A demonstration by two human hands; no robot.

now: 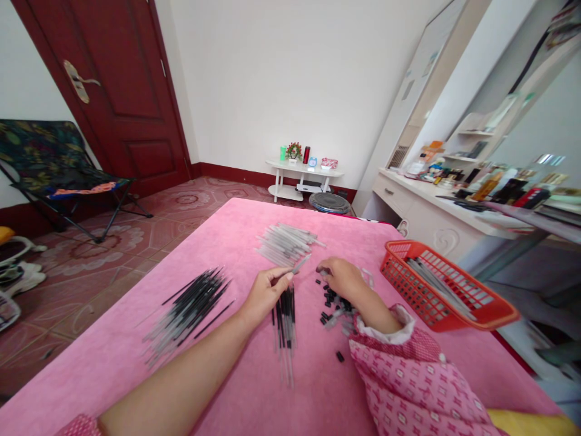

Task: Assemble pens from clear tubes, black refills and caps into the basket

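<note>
My left hand pinches a clear pen barrel that points up and to the right. My right hand is curled, fingertips down among small black caps on the pink table; what it holds is hidden. A pile of clear barrels lies just beyond both hands. Under my left hand lies a small bundle of black-tipped pen parts. A bigger heap of black refills lies to the left.
A red plastic basket holding several pens sits at the table's right edge. Beyond are a white dresser, a small white stand, a folding chair and a dark red door.
</note>
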